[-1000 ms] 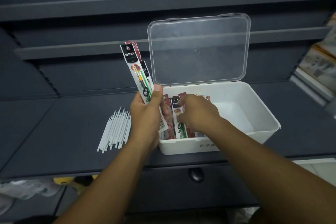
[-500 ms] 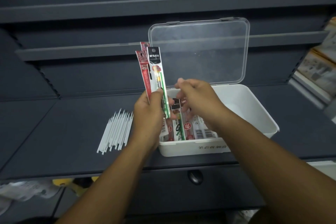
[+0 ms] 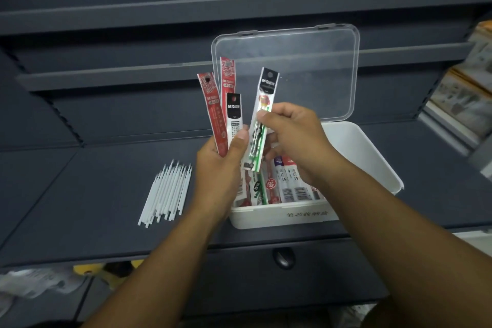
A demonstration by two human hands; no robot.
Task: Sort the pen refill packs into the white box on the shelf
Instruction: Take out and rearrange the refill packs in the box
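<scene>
Nearest, loose white plastic refill tubes [image 3: 168,190] lie left on the dark grey shelf [image 3: 80,194]. The left hand [image 3: 221,168] grips three upright red and black-topped refill packs [image 3: 227,112]. The right hand [image 3: 290,136] pinches a green-striped refill pack [image 3: 262,120] above the open white plastic box [image 3: 372,157], where more packs [image 3: 282,186] lie; its clear lid [image 3: 306,66] stands behind.

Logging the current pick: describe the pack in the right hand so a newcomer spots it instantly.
Find the white box with its clear lid raised. Above its left end, the right hand pinches one pack. It alone shows green, unlike the left hand's red ones.

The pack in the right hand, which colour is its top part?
Black, with white lettering, on the pack pinched by the right hand; the head view shows it.
</scene>
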